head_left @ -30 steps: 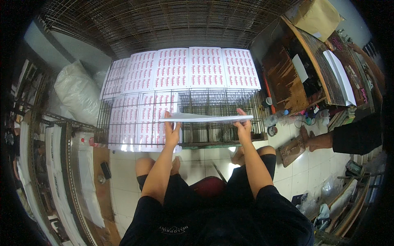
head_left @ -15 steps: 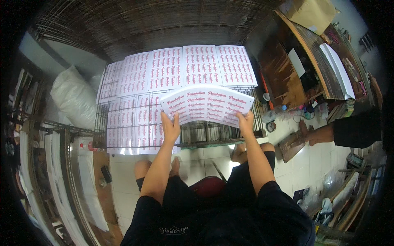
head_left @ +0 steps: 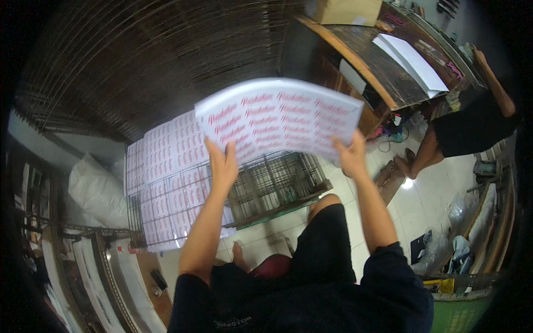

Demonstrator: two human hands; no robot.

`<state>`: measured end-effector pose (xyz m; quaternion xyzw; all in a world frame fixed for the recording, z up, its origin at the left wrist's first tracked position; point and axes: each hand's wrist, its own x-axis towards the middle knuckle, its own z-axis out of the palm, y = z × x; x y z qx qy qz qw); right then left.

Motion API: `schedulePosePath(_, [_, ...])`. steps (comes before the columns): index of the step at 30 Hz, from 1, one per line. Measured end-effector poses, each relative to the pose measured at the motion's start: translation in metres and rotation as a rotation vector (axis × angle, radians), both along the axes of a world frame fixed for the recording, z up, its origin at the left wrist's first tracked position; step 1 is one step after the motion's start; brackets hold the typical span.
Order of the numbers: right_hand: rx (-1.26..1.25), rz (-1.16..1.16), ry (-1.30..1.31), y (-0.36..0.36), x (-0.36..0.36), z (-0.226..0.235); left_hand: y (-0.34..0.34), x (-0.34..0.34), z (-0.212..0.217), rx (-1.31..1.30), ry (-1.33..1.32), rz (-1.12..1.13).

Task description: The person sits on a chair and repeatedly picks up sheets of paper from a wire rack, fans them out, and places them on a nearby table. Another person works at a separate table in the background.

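A white printed sheet with rows of red lettering bows upward between my two hands. Fingers of my left hand pinch its lower left edge, with the thumb in front. Closed on the lower right edge is my right hand. Whether this is one sheet or several together, I cannot tell. Below and behind it, similar red-printed sheets lie in rows on a wire drying rack. The held sheet hides part of the rack's far side.
At the far right stands a worn wooden table with white paper and a cardboard box. Another person's leg and arm are at the right. A white plastic sack sits at the left, near shelving.
The view has swung right. My hands have lifted the sheet up, away from the rack, and it looks larger. The other person's arm now shows at the far right.
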<state>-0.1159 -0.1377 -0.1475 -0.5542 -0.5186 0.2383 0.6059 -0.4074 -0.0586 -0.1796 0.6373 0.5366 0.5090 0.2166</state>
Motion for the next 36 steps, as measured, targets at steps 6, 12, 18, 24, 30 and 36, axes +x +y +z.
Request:
schedulePosePath(6, [0.250,-0.117,0.057,0.003,0.162,0.137,0.089,0.179,0.150,0.330,-0.133,-0.427])
schedulePosePath(12, [0.380,-0.145,0.044,0.039,0.281,0.152,0.137,0.312,0.175,0.215,-0.244,-0.525])
schedulePosePath(18, [0.288,-0.248,0.179,0.062,0.318,0.070,0.160,0.357,0.112,-0.048,-0.413,-0.591])
schedulePosePath(24, [0.268,-0.330,0.169,0.065,0.317,0.057,0.165,0.362,0.093,-0.029,-0.538,-0.723])
schedulePosePath(30, [0.193,-0.436,0.004,0.058,0.317,0.070,0.166,0.367,0.098,0.007,-0.481,-0.623])
schedulePosePath(36, [0.279,-0.375,0.043,0.064,0.332,0.072,0.161,0.373,0.099,0.074,-0.494,-0.606])
